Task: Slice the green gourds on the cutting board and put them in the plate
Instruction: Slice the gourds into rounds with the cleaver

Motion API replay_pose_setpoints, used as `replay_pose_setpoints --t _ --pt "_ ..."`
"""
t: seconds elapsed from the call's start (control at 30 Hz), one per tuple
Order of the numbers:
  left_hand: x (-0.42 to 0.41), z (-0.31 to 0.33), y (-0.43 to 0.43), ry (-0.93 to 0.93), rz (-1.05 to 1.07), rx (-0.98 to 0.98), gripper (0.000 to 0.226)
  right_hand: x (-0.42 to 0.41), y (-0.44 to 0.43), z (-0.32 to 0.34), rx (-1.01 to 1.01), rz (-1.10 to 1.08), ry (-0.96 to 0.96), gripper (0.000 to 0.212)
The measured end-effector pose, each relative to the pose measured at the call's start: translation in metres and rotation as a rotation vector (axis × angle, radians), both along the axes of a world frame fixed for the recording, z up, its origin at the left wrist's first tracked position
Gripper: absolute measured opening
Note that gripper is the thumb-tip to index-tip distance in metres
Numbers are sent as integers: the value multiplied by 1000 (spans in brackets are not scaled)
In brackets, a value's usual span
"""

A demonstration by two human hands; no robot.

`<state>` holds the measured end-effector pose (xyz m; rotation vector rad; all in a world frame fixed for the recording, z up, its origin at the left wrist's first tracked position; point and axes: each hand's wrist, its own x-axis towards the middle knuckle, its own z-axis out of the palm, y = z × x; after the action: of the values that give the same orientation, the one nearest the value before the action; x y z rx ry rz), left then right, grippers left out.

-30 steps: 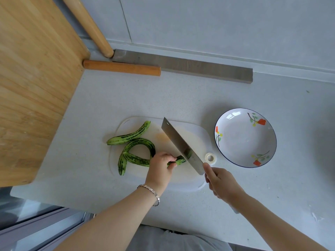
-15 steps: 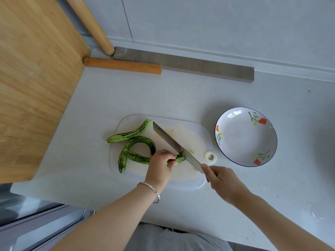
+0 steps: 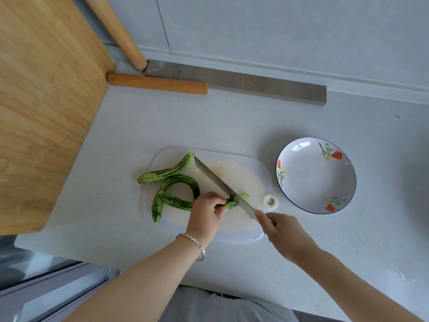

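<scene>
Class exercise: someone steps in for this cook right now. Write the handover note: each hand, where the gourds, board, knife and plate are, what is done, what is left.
Left hand: pinning one gourd on the board, fingertips close to the blade.
Right hand: gripping the knife, blade down through that gourd's end.
Other gourds: a curved one and a straighter one, whole, at the board's left.
Plate: right of the board, nothing in it.
Done: one end piece cut off.
Left: slice all three gourds, move the slices to the plate.
</scene>
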<state>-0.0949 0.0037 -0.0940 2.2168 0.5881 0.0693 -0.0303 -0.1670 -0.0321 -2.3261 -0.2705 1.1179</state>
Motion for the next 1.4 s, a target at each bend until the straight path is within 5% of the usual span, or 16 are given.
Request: replay_pose_setpoints --t 0.2,0.43,0.93,1.4 --pt "-2 4 -1 -1 8 15 14 -7 8 -14 -2 -22 -31 52" --pt "-15 -3 4 3 -57 112 19 -3 6 -16 172 -415 249 53" --pt "-7 -4 2 -3 -25 53 16 -1 -1 -4 87 -120 105 51" --pt "-8 -1 1 -2 37 -9 16 -12 10 -18 21 -87 44 51"
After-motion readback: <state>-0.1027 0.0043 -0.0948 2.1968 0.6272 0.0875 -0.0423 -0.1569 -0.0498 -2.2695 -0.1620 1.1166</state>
